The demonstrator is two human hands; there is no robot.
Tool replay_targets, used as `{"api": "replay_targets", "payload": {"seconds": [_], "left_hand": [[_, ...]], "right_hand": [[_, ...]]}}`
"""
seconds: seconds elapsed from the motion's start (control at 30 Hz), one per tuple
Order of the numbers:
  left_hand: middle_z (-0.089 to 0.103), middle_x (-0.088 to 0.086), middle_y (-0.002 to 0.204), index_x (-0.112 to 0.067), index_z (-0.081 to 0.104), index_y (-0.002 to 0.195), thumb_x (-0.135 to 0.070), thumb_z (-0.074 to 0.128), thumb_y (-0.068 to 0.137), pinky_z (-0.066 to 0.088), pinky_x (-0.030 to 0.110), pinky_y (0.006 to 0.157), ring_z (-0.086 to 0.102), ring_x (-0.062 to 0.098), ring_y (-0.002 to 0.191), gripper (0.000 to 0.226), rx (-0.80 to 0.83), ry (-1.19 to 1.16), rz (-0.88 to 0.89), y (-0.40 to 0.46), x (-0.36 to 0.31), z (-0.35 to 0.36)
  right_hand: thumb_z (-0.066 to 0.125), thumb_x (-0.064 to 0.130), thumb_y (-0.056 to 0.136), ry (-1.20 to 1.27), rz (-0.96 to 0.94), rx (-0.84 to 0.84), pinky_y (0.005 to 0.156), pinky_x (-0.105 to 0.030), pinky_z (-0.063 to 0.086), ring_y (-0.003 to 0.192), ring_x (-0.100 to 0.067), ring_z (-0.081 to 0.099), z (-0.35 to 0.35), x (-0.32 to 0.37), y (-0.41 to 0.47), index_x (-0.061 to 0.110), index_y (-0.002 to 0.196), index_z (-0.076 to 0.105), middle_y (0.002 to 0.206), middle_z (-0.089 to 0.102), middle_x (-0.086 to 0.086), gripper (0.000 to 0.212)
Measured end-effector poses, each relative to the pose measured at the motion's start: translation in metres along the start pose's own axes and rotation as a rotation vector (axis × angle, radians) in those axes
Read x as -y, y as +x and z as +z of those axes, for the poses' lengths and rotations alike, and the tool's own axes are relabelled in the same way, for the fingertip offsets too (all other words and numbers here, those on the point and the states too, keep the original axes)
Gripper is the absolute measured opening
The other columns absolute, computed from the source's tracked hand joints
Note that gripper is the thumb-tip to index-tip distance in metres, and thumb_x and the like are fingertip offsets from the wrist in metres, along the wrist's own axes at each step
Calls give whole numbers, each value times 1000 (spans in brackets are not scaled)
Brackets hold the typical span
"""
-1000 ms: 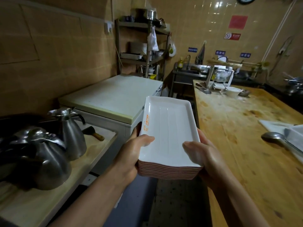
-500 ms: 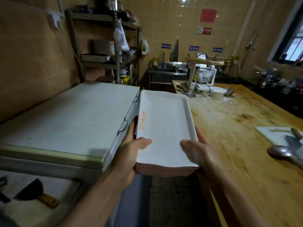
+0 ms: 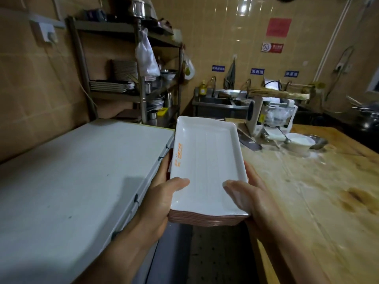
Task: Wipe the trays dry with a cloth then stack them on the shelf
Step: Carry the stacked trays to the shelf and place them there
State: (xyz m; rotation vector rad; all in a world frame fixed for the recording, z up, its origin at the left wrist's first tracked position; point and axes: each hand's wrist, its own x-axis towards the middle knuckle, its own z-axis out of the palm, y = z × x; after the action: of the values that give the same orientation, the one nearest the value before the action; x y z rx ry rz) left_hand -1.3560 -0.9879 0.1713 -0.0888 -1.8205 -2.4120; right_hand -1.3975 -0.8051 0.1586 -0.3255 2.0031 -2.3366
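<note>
Tan tiles cover the kitchen walls around you; a metal shelf (image 3: 131,64) stands at the back left with more flat trays (image 3: 111,86) and pots on it; a steel sink (image 3: 221,100) sits at the back wall. On your left is a big white chest (image 3: 67,181) with a flat lid; on your right is a long wooden table (image 3: 311,197) with a white bowl (image 3: 298,141) and a white machine (image 3: 268,117) at its far end. You hold a stack of trays (image 3: 205,167) in front of you, up in the air over the dark floor between the chest and the table; the top tray is white with orange marks by its left rim, and the tray edges below look pink. Your left hand (image 3: 162,197) grips the left side of the stack, thumb curled over the top rim and fingers under; your right hand (image 3: 252,199) grips the right side the same way, thumb on the top tray.
</note>
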Motion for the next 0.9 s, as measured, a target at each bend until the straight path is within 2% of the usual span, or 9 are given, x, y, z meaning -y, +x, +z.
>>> {"api": "replay_targets", "payload": {"seconds": [0.07, 0.13, 0.27, 0.33, 0.43, 0.57, 0.67, 0.77, 0.9], "left_hand": [[69, -6, 110, -38, 45, 133, 0, 50, 87, 56, 26, 67, 68, 16, 94, 60, -42, 13, 18, 40, 3, 5], [69, -6, 109, -38, 45, 133, 0, 50, 87, 56, 25, 65, 68, 15, 93, 59, -66, 5, 22, 75, 4, 8], [69, -6, 109, -37, 46, 132, 0, 49, 88, 56, 26, 64, 69, 16, 91, 57, -76, -7, 5, 139, 15, 9], [68, -4, 112, -36, 45, 133, -1, 50, 87, 57, 29, 67, 69, 18, 93, 58, -82, -11, -5, 170, 23, 8], [69, -2, 111, -33, 45, 134, 2, 49, 87, 58, 32, 71, 68, 20, 94, 60, -90, -24, 0, 221, 34, 7], [70, -4, 109, -33, 46, 134, 3, 48, 88, 58, 29, 70, 69, 18, 92, 59, -64, -20, 8, 305, 44, -2], [70, -3, 110, -34, 46, 134, 2, 48, 88, 57, 32, 73, 68, 21, 95, 58, -52, -16, 4, 376, 45, -8], [70, -4, 108, -36, 46, 133, 2, 47, 88, 57, 29, 70, 69, 20, 93, 58, -15, -19, 9, 443, 40, -13], [71, -5, 107, -38, 46, 132, 1, 47, 88, 58, 28, 69, 69, 19, 93, 59, 21, -21, 1, 515, 44, -18]], "right_hand": [[69, 6, 72, 4, -6, 29, 76, -43, 59, 94, -23, 69, -10, 2, 43, 49, 112, 56, 104, 68, 5, 60], [69, 11, 68, 1, 3, 56, 75, -44, 59, 95, -24, 69, -14, 4, 78, 48, 118, 53, 108, 66, 4, 64], [66, 12, 65, 19, 7, 81, 68, -35, 57, 95, -25, 69, -26, -2, 140, 38, 128, 49, 115, 64, -4, 70], [66, 7, 69, 27, 16, 88, 69, -37, 58, 95, -26, 69, -33, -9, 171, 35, 129, 49, 114, 65, -5, 68], [64, 12, 64, 16, 9, 78, 75, -43, 59, 95, -27, 69, -40, -18, 220, 35, 128, 50, 112, 67, -3, 70], [63, 13, 64, 16, -25, 47, 68, -32, 58, 92, -23, 70, -45, -32, 298, 41, 122, 53, 102, 70, 4, 65], [62, 10, 66, 27, -29, 42, 69, -30, 58, 93, -21, 70, -48, -34, 366, 42, 121, 54, 103, 70, 4, 64], [62, 7, 67, 32, -44, 14, 71, -29, 57, 94, -21, 69, -50, -31, 428, 37, 121, 56, 104, 70, 0, 62], [61, 10, 64, 40, -33, 2, 66, -26, 55, 91, -23, 70, -56, -34, 496, 34, 123, 55, 103, 70, -1, 64]]}}
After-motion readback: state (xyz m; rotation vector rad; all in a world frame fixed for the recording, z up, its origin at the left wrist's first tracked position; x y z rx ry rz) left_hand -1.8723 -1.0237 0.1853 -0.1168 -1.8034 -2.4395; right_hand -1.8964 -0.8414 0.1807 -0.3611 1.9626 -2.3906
